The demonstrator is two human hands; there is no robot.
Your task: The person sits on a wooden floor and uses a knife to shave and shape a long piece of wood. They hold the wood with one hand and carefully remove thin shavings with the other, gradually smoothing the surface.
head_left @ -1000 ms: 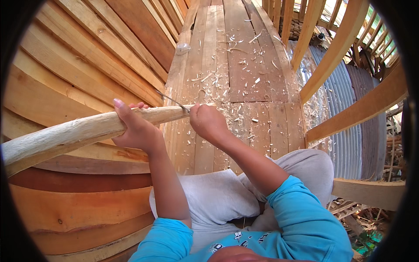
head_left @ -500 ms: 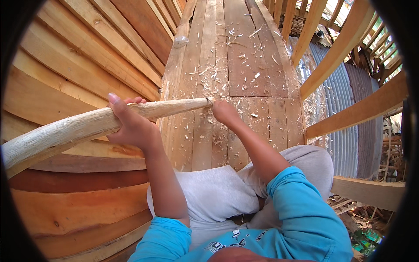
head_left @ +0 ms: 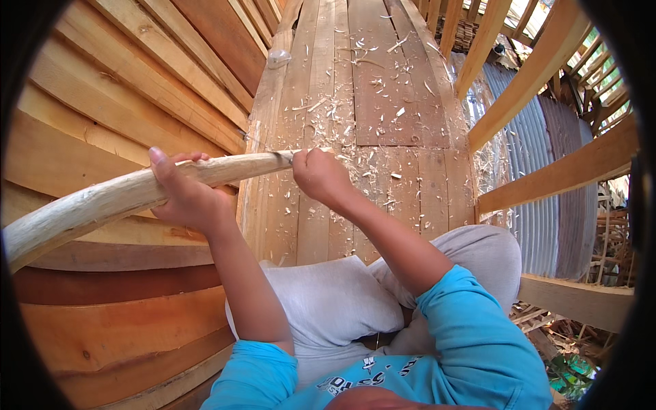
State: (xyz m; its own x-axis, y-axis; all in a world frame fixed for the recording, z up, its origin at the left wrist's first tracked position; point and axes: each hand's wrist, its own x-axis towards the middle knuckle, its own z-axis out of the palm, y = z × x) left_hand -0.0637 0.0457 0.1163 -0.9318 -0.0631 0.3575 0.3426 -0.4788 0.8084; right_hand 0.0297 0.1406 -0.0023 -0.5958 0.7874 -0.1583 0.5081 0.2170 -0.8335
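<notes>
A long, pale, peeled wooden pole (head_left: 89,205) slants in from the left rim and tapers towards the middle. My left hand (head_left: 190,195) is wrapped around it from below, thumb pointing up along its near side. Close to the thin end, my right hand (head_left: 321,176) is closed in a fist against the pole. A short dark blade (head_left: 281,159), apparently a knife's, shows beside that fist and lies on the wood; its handle is hidden in my fingers. The tip of the pole pokes out just beyond my knuckles.
Wood shavings (head_left: 321,106) litter the plank floor (head_left: 383,123) ahead of my crossed legs. A clear plastic cup-like thing (head_left: 278,59) lies by the stacked boards (head_left: 123,89) on the left. Wooden railing posts (head_left: 526,82) and corrugated metal sheets (head_left: 536,178) are on the right.
My right hand has slid left along the pole from its tip, the blade going with it. My left hand and the pole have shifted slightly left.
</notes>
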